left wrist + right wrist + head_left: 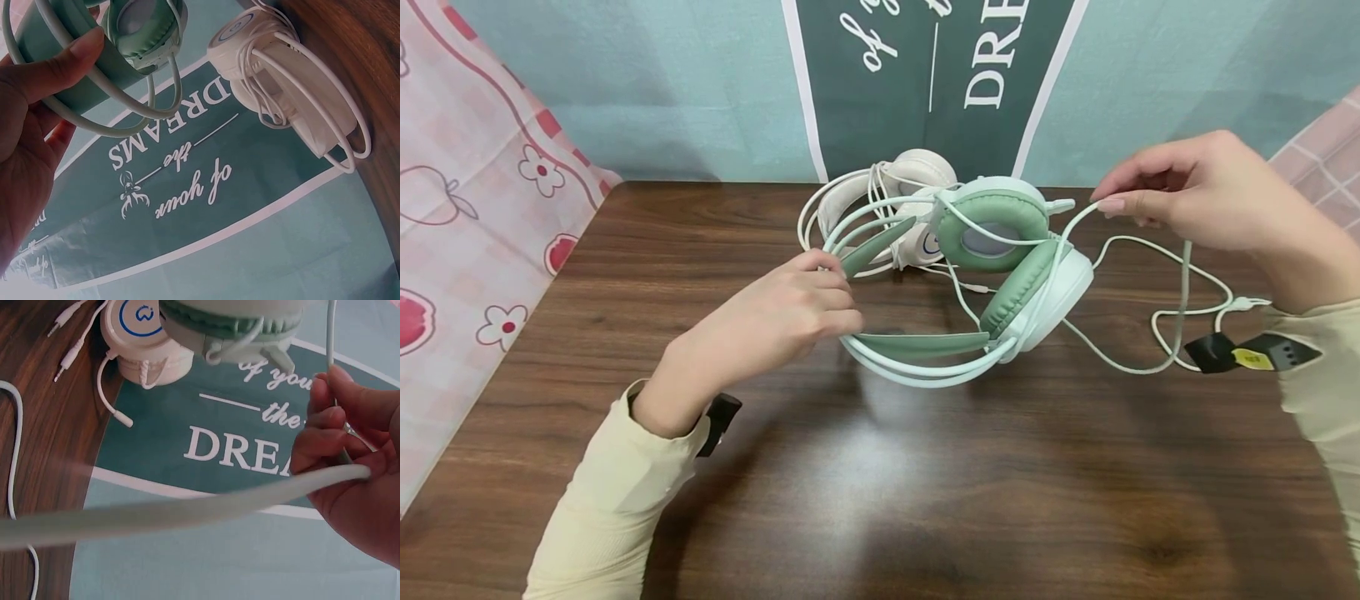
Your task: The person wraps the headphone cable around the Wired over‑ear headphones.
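Green headphones [1018,287] are held above the table by my left hand [775,304], which grips the headband at its top. In the left wrist view the thumb [87,47] presses over the pale outer bands of the headband [81,94]. Their ear cups with ruffled green pads point to the right. My right hand [1195,196] pinches the pale green cable [1078,218] between thumb and fingers, to the right of the ear cups. From that hand the cable hangs down, and one stretch crosses in front of the cups.
White headphones [917,171] with their cord wrapped round them lie at the back of the wooden table [880,500]. More cable [1198,312] loops on the right side. A teal cloth with lettering [700,92] hangs behind; a pink patterned cloth [475,208] is at left.
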A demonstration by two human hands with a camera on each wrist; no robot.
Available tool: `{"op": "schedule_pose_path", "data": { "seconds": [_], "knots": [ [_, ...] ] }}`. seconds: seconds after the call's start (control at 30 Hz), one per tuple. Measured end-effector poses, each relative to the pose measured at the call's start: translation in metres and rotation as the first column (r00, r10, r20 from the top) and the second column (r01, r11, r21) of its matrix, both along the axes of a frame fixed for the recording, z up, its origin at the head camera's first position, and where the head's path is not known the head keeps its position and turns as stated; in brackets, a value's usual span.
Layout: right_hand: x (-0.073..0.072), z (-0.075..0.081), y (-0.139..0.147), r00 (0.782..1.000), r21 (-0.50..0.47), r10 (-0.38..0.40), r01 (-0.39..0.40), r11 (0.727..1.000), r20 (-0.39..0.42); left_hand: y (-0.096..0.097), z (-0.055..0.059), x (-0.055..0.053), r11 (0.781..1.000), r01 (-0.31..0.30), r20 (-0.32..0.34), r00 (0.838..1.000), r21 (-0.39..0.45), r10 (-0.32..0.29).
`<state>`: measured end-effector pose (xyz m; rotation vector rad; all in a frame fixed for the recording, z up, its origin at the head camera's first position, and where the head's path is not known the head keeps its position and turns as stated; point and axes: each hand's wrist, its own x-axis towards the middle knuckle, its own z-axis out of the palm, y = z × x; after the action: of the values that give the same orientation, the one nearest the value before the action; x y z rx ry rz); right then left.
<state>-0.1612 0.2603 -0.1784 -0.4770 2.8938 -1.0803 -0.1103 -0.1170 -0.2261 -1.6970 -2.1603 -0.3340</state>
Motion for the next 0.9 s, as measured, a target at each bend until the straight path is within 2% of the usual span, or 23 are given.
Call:
{"op": "schedule_pose_path", "data": {
  "seconds": [0.07, 0.2, 0.27, 0.33, 0.4, 0.5, 0.63, 0.77, 0.9],
  "knots": [
    [0.0, 0.002, 0.002, 0.999, 0.015, -0.03, 0.03, 0.999, 0.026, 0.0, 0.001, 0.002, 1.0, -0.001, -0.002, 1.0, -0.002, 0.001],
    [0.002, 0.005, 0.005, 0.986, 0.043, -0.153, 0.151, 0.988, 0.061, 0.0, 0.002, 0.005, 1.0, 0.006, -0.017, 1.0, -0.016, -0.006],
    [0.002, 0.006, 0.005, 0.98, 0.042, -0.194, 0.192, 0.98, 0.048, 0.001, 0.002, 0.006, 1.0, 0.011, -0.021, 1.0, -0.022, -0.011],
    [0.002, 0.007, 0.006, 0.979, 0.034, -0.201, 0.2, 0.979, 0.032, 0.002, 0.002, 0.007, 1.0, 0.016, -0.02, 1.0, -0.024, -0.017],
    [0.001, 0.007, 0.007, 0.987, 0.031, -0.158, 0.158, 0.987, 0.005, 0.003, 0.002, 0.009, 0.999, 0.02, -0.019, 1.0, -0.026, -0.021],
    [-0.003, 0.007, 0.011, 0.998, 0.054, -0.048, 0.05, 0.997, -0.027, 0.003, 0.003, 0.011, 0.999, 0.026, -0.025, 0.999, -0.037, -0.027],
    [-0.006, 0.009, 0.014, 0.997, 0.107, 0.065, -0.059, 0.993, -0.052, 0.004, 0.003, 0.014, 0.998, 0.029, -0.039, 0.999, -0.064, -0.031],
    [-0.006, 0.01, 0.009, 0.988, 0.158, 0.069, -0.048, 0.986, -0.136, 0.006, 0.003, 0.016, 0.996, 0.03, -0.056, 0.998, -0.081, -0.035],
    [-0.007, 0.011, 0.002, 0.985, 0.078, 0.032, -0.019, 0.997, -0.169, 0.009, 0.002, 0.017, 0.995, 0.037, -0.065, 0.997, -0.097, -0.043]
  ]
}}
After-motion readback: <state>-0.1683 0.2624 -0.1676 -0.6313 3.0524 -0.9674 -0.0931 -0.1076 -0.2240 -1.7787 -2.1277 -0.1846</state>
